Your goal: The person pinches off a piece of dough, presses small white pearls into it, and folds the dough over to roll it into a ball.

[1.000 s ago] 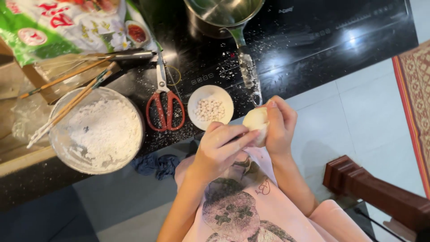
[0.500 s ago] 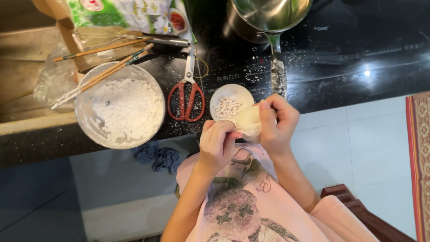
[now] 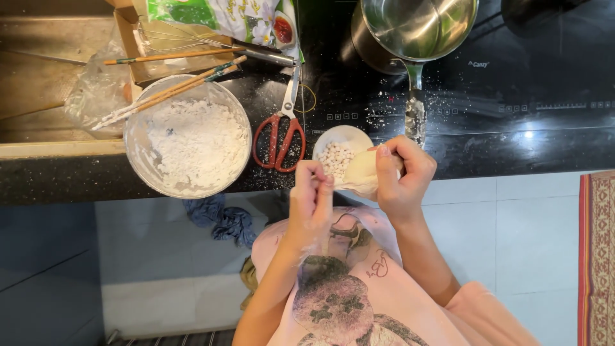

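Dough piece: pale cream, smooth, soft-looking flattened lump, held above the counter's front edge, just below the small bowl. Long axis runs roughly from lower left to upper right; the lower-left end points toward the left hand.

Right hand: fingers curled and pressed together around the dough's upper-right end, thumb on top.

Left hand: fingertips drawn together, pinching the dough's lower-left edge.

Small bowl: round, white, holding small pale pellets.

Scissors: red loop handles, metal blades pointing away from the person, lying on the black speckled counter.

Large bowl: round, translucent, filled with white, lumpy flour.

Chopsticks: wooden, flour-dusted, resting across the large bowl's far rim.

Saucepan: shiny steel, handle pointing toward the person, dusted white.
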